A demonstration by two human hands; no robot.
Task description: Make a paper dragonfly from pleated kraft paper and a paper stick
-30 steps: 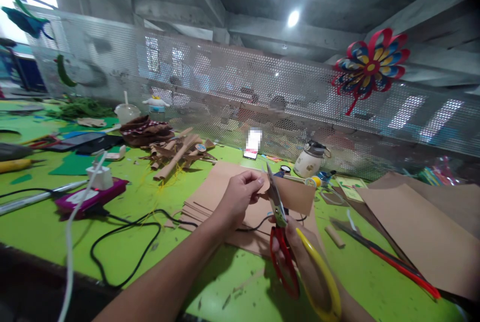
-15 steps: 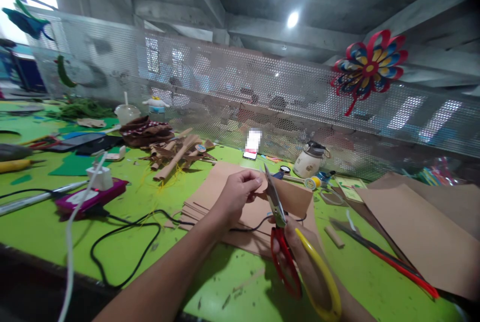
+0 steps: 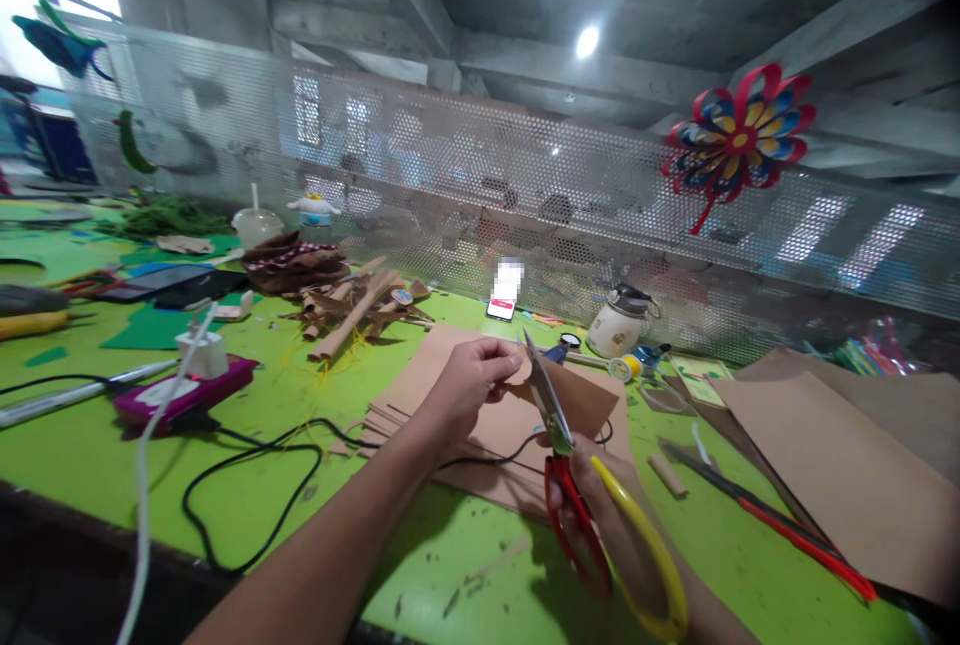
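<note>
My left hand (image 3: 474,377) pinches a piece of brown paper (image 3: 581,395) by its left end, thumb against the fingers. The scissors (image 3: 553,415), with one red and one yellow handle, are in my right hand (image 3: 596,495), whose fingers go through the loops. Their blades point up and away, across the paper just right of my left fingertips. Underneath lies a stack of brown paper sheets (image 3: 420,395) on the green table (image 3: 420,565). A black cable (image 3: 495,460) runs over the stack.
Left are a purple power strip (image 3: 240,380) and a white cable (image 3: 142,485). Rolled brown paper pieces (image 3: 352,320) and a lit phone (image 3: 501,300) lie farther back. A jar (image 3: 616,323) stands behind the stack. Large brown sheets (image 3: 840,465) and red-handled pliers or shears (image 3: 795,525) lie right.
The brown paper piece has tilted slightly, its right end a little lower. The scissors have shifted slightly on the paper. My left hand keeps its pinch in almost the same spot.
</note>
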